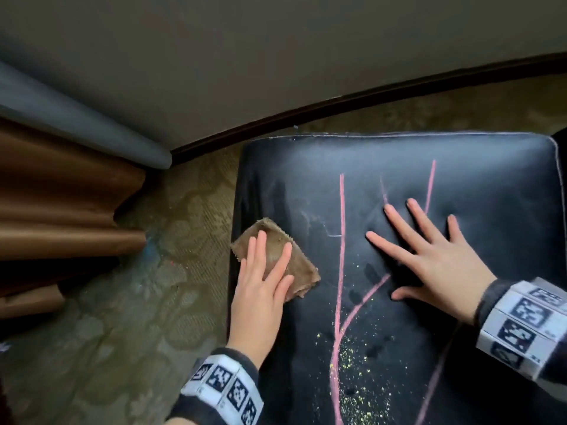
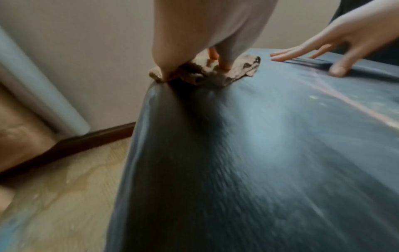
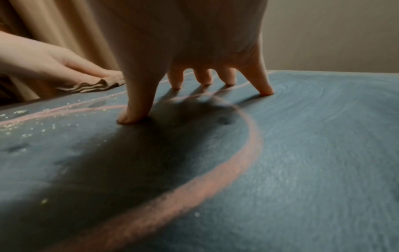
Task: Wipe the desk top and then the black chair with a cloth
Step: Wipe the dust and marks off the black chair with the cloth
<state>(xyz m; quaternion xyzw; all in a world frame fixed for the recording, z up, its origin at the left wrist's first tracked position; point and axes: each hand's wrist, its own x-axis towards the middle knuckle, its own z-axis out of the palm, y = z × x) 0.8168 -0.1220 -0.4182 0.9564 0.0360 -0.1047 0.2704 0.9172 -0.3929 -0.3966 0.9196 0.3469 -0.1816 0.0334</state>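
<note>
The black chair seat [image 1: 475, 179] fills the right of the head view, marked with pink chalk lines [image 1: 341, 240] and yellow specks [image 1: 356, 354]. A folded brown cloth [image 1: 277, 240] lies at the seat's left edge. My left hand [image 1: 260, 280] presses flat on the cloth with straight fingers; the left wrist view shows the cloth [image 2: 244, 68] under the fingertips [image 2: 225, 66]. My right hand [image 1: 429, 250] lies spread on the seat to the right, fingers straight. In the right wrist view its fingertips [image 3: 266, 91] press the seat [image 3: 323, 136] beside a pink line [image 3: 248, 153].
Patterned carpet [image 1: 138, 317] lies left of the chair. Brown curtains [image 1: 61, 216] and a grey drape [image 1: 76, 118] hang at the far left. A dark skirting board [image 1: 337, 102] runs along the beige wall [image 1: 276, 41] behind the seat.
</note>
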